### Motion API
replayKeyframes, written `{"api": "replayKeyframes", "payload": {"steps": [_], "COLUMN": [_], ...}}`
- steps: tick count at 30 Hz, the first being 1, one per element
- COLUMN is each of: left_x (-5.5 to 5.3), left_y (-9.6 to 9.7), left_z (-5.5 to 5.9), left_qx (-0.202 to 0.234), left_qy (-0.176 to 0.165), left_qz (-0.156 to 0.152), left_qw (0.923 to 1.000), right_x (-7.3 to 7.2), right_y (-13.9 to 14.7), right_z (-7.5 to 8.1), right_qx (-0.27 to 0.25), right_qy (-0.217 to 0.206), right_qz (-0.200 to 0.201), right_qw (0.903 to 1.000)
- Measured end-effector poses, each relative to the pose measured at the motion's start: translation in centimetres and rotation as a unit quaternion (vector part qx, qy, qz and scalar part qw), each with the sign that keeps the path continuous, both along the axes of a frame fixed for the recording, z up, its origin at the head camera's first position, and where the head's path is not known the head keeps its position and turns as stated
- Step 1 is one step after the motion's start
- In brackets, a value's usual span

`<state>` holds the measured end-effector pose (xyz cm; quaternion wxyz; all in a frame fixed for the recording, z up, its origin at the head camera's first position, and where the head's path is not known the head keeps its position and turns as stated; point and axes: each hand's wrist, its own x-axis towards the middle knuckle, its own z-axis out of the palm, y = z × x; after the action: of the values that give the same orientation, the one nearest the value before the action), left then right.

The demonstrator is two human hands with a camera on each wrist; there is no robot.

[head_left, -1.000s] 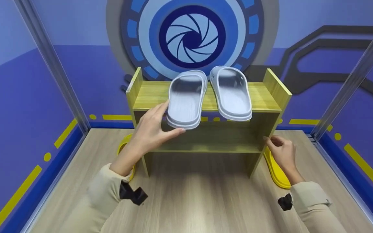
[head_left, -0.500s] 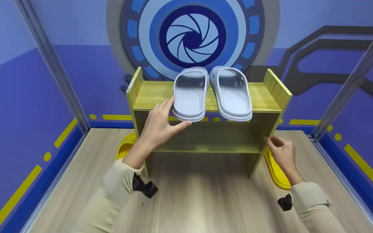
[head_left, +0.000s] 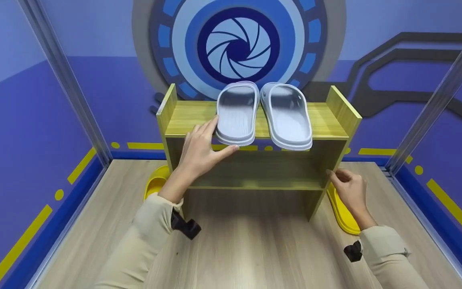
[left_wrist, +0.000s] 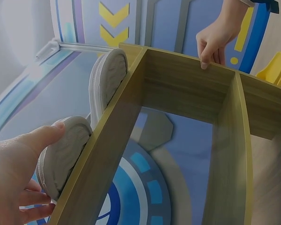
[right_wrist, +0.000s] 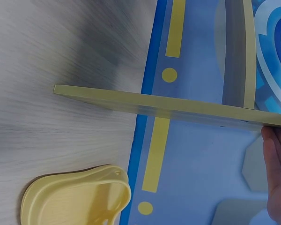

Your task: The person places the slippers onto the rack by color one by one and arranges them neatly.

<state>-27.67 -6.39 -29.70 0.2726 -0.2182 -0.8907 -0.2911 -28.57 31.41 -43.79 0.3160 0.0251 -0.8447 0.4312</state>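
Two pale grey clogs sit side by side on the top board of a small wooden shoe rack (head_left: 191, 116), heels toward me. My left hand (head_left: 201, 154) holds the left grey clog (head_left: 236, 116), thumb at the heel and fingers along its left side. The right grey clog (head_left: 289, 120) stands untouched, its heel overhanging the front edge. At the rack's right side panel, my right hand (head_left: 349, 188) pinches the panel's edge. In the left wrist view, the right hand (left_wrist: 218, 40) has its thumb over that edge and its fingers bent.
A yellow clog (head_left: 156, 182) lies on the floor left of the rack, partly hidden behind it. Another yellow clog (head_left: 343, 212) lies to the right, below my right hand. Blue printed walls with metal corner posts (head_left: 66, 80) enclose the floor.
My left hand has pushed the left grey clog back and to the right, close beside the other one. The right hand has stayed in place on the rack.
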Motion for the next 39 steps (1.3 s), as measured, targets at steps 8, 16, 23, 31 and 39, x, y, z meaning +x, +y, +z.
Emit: {"api": "replayKeyframes", "payload": {"steps": [8,16,23,31,39], "left_x": [0.0,0.4,0.8,0.9,0.7], "left_y": [0.3,0.8,1.7,2.1,0.5], "left_z": [0.1,0.0,0.1,0.0,-0.7], "left_qx": [-0.003,-0.004,-0.012,-0.010,0.017], "left_qy": [-0.008,0.000,0.005,0.009,0.063], "left_qz": [0.012,0.038,0.072,0.080,0.061], "left_qw": [0.9999,0.9993,0.9973,0.9967,0.9960], "right_x": [0.0,0.0,0.0,0.0,0.0], "right_y": [0.0,0.0,0.1,0.1,0.1], "right_z": [0.1,0.0,0.0,0.0,-0.1], "right_qx": [0.002,0.002,0.003,0.007,0.006], "right_qy": [-0.010,-0.012,-0.019,-0.011,-0.007], "right_qz": [0.001,0.004,0.001,0.000,-0.002], "right_qw": [1.0000,0.9999,0.9998,0.9999,1.0000]}}
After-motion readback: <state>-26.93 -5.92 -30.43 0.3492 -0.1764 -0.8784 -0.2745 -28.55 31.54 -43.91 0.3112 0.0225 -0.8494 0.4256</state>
